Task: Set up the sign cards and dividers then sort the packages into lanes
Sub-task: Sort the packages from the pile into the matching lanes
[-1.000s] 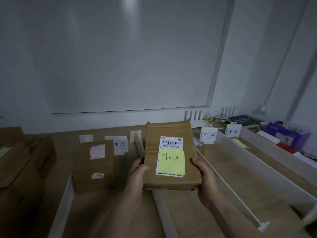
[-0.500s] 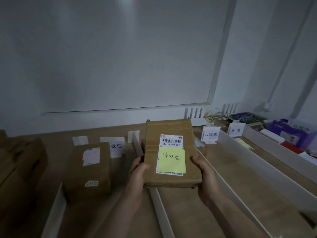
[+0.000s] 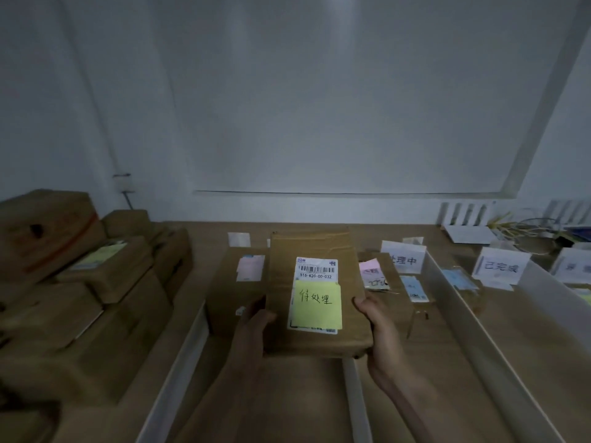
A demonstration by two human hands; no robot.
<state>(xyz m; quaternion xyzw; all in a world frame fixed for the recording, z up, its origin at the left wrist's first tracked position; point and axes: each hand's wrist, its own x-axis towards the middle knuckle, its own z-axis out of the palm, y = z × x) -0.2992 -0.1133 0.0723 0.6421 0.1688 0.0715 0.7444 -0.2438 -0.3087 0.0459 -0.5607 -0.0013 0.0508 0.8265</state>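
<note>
Held package: I have a flat brown cardboard package (image 3: 323,247) in both hands, face up and roughly level, in front of the lanes. Its near right corner sits over the near end of the middle divider (image 3: 355,398).
Labels on it: a white barcode label (image 3: 316,269) reads 516-K20-00-032. A yellow sticky note (image 3: 315,305) with handwritten characters covers the label's lower part.
Left hand: my left hand (image 3: 252,326) clamps the package's left edge, thumb lying on the top face. The other fingers are hidden beneath.
Right hand: my right hand (image 3: 382,327) clamps the right edge near the closer corner, thumb pressed against the side.
Left lane: a brown box (image 3: 230,292) with a pink note (image 3: 251,266) stands behind the held package, beside the left divider (image 3: 179,362).
Middle lane: another brown box (image 3: 391,295) carries a pink note, with a blue-printed slip (image 3: 414,287) next to it.
Sign cards: one white card (image 3: 404,259) stands at the far end of the middle lane. A second (image 3: 500,266) stands beyond the right divider (image 3: 479,330), and a third (image 3: 575,266) is cut off by the frame edge.
Waiting stack: brown cartons (image 3: 80,298) are piled on the table (image 3: 527,362), left of the lanes. The picture is blurred there.
</note>
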